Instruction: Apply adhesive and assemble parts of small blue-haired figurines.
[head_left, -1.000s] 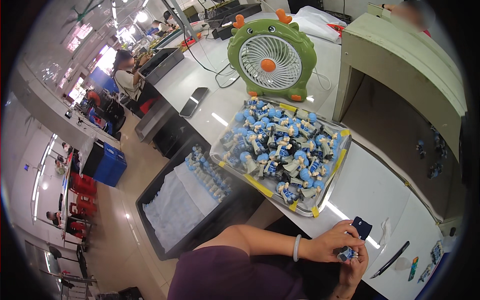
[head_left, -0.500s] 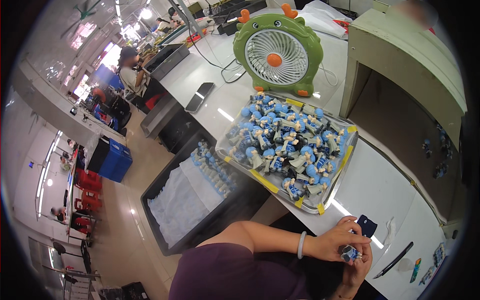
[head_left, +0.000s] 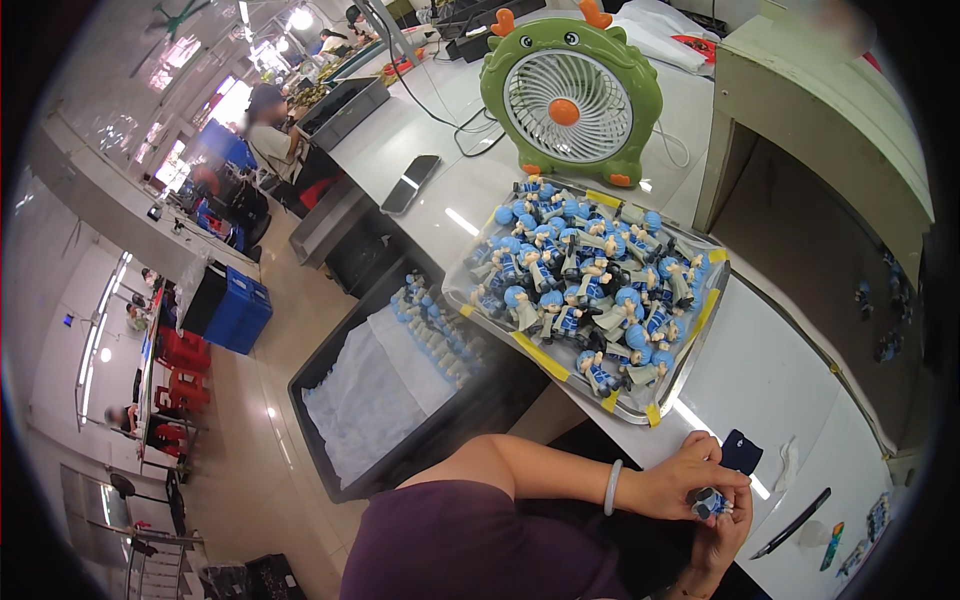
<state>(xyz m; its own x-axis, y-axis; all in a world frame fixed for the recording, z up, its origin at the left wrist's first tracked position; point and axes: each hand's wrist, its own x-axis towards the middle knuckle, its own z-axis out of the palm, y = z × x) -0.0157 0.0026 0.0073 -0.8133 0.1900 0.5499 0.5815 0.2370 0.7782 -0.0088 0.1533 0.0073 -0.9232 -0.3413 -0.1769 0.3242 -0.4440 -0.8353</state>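
Note:
At the lower right, above the near table edge, my two hands are together around a small blue-and-grey figurine [head_left: 708, 502]. My left hand [head_left: 682, 478], with a pale bangle at the wrist, is closed on it from the left. From below, my right hand [head_left: 718, 545] is closed around the same figurine, and the fingers partly hide it. Just beyond the hands lies a dark navy cloth piece [head_left: 740, 453]. A metal tray [head_left: 655, 405] with yellow tape on its rim is heaped with similar blue-haired figurines [head_left: 590, 270].
A green fan [head_left: 565, 100] stands behind the tray, with a phone [head_left: 410, 185] to its left. A black bin [head_left: 345, 480] holds white cloth and rows of figurines. To the right lie a black pen-like tool [head_left: 790, 525] and a white scrap [head_left: 786, 462]. A shelf box [head_left: 800, 90] rises far right.
The view has shifted slightly, so the tray and fan sit a little further right in the picture. Both hands still hold the figurine, which is turned slightly.

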